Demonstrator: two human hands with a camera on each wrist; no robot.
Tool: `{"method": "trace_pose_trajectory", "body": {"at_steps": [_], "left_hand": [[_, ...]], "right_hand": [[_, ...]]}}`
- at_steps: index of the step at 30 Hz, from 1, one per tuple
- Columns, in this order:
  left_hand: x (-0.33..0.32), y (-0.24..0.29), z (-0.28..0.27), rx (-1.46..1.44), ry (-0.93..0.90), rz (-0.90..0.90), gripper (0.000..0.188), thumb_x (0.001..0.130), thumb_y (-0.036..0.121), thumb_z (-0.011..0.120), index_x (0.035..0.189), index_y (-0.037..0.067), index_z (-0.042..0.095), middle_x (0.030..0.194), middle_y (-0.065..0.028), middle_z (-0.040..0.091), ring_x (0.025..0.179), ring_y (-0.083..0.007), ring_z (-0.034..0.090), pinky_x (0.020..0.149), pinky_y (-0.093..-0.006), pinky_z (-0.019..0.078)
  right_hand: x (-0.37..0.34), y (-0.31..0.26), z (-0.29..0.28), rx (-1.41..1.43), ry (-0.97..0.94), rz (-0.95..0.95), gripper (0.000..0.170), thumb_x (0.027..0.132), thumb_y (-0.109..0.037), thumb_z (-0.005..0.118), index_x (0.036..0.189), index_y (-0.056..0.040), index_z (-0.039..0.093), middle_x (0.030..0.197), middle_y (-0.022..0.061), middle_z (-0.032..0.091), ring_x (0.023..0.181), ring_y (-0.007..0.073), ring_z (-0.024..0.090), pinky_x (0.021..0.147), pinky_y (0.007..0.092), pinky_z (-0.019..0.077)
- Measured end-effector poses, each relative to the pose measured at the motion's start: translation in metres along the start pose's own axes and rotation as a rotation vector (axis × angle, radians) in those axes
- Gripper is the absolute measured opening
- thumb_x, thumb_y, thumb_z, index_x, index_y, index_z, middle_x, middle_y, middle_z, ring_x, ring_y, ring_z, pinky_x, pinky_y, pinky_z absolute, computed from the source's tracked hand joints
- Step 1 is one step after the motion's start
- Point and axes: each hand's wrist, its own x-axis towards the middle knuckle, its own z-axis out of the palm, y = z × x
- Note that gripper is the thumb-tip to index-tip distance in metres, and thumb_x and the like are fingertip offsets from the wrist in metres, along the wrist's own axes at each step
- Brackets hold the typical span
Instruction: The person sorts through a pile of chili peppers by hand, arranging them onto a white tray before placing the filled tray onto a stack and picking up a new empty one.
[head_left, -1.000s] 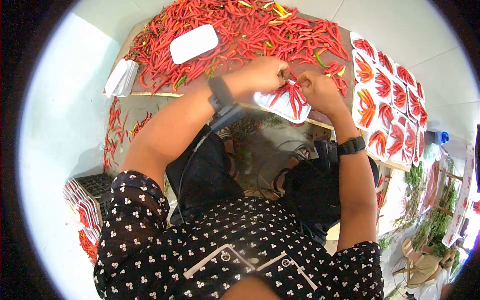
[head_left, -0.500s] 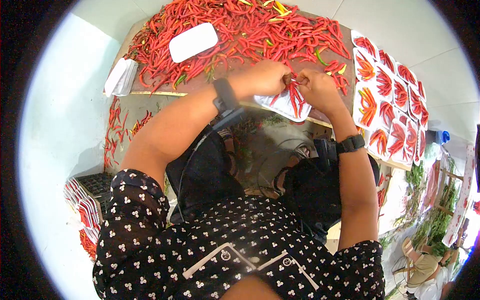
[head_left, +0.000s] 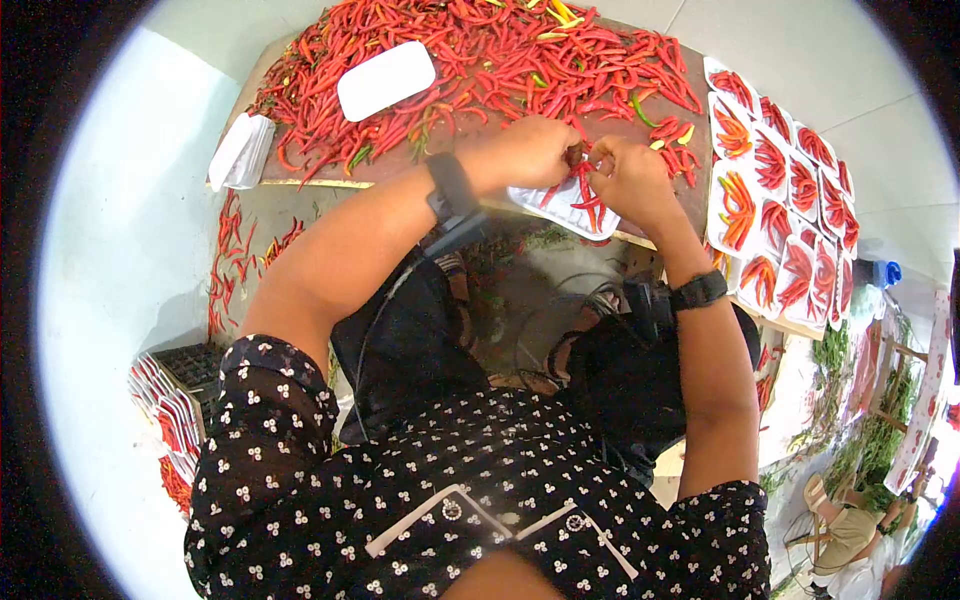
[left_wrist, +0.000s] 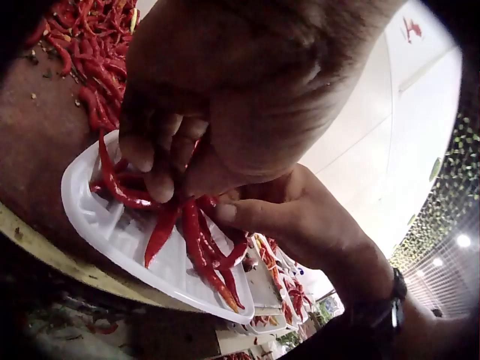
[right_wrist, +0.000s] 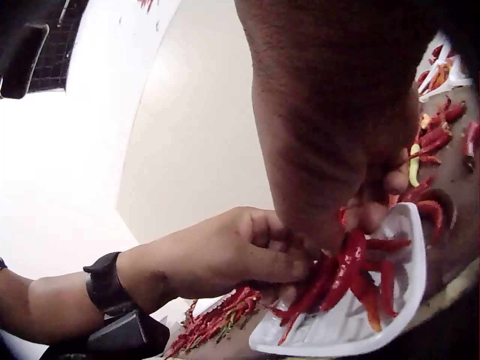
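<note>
A white foam tray (head_left: 557,208) sits at the table's near edge, with several red chili peppers (left_wrist: 196,247) fanned across it. Over the tray's far side, my left hand (head_left: 535,152) pinches chili peppers with curled fingers. Close beside it, my right hand (head_left: 640,185) holds chilies at their upper ends between thumb and fingers. In the left wrist view, the right thumb lies against the chilies just below the left fingertips. The tips of the chilies point toward the tray's near rim (right_wrist: 337,349). My fingers partly hide the upper ends of the bunch.
A large pile of red chilies (head_left: 500,70) covers the back of the table, with a bare white tray (head_left: 387,82) on top. Stacked trays (head_left: 243,152) stand at the left corner. Rows of filled trays (head_left: 717,236) lie to the right. Loose chilies (head_left: 225,255) lie on the floor.
Both hands stay over the tray. The right hand's fingers have shifted slightly on the chilies, and the bunch has moved a little within the tray.
</note>
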Motion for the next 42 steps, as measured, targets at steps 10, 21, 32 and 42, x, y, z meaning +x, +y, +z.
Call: {"method": "trace_pose_trajectory", "body": {"at_steps": [10, 21, 32, 42], "left_hand": [[-0.002, 0.004, 0.002, -0.027, 0.067, -0.024, 0.020, 0.061, 0.008, 0.060, 0.080, 0.004, 0.063, 0.076, -0.0189, 0.062, 0.074, -0.0365, 0.060, 0.066, -0.0452, 0.0470], [0.001, -0.003, 0.006, 0.026, -0.002, 0.005, 0.026, 0.072, 0.019, 0.059, 0.096, 0.009, 0.062, 0.079, -0.0180, 0.062, 0.072, -0.0336, 0.061, 0.064, -0.0449, 0.0476], [0.004, -0.008, 0.011, 0.015, 0.007, 0.025, 0.028, 0.071, 0.016, 0.060, 0.097, 0.008, 0.061, 0.081, -0.0198, 0.062, 0.075, -0.0358, 0.061, 0.066, -0.0459, 0.0474], [0.004, -0.003, 0.011, 0.004, 0.033, -0.007, 0.026, 0.065, 0.012, 0.062, 0.090, 0.006, 0.062, 0.080, -0.0188, 0.062, 0.077, -0.0360, 0.061, 0.067, -0.0447, 0.0475]], "right_hand": [[-0.003, -0.012, 0.002, -0.103, 0.016, -0.024, 0.022, 0.065, -0.009, 0.064, 0.087, -0.0054, 0.059, 0.064, 0.0094, 0.059, 0.061, 0.0267, 0.060, 0.058, 0.0370, 0.0482], [-0.003, -0.014, -0.005, -0.104, 0.066, 0.068, 0.023, 0.067, -0.011, 0.063, 0.090, -0.0071, 0.062, 0.065, 0.0088, 0.060, 0.061, 0.0248, 0.060, 0.059, 0.0362, 0.0480], [0.000, 0.002, -0.005, -0.073, 0.008, -0.055, 0.021, 0.069, -0.010, 0.058, 0.089, -0.0067, 0.063, 0.073, 0.0119, 0.062, 0.068, 0.0275, 0.061, 0.064, 0.0375, 0.0488], [0.004, 0.006, -0.001, -0.058, -0.031, 0.008, 0.021, 0.069, -0.011, 0.059, 0.088, -0.0055, 0.063, 0.077, 0.0129, 0.063, 0.071, 0.0286, 0.062, 0.066, 0.0375, 0.0493]]}}
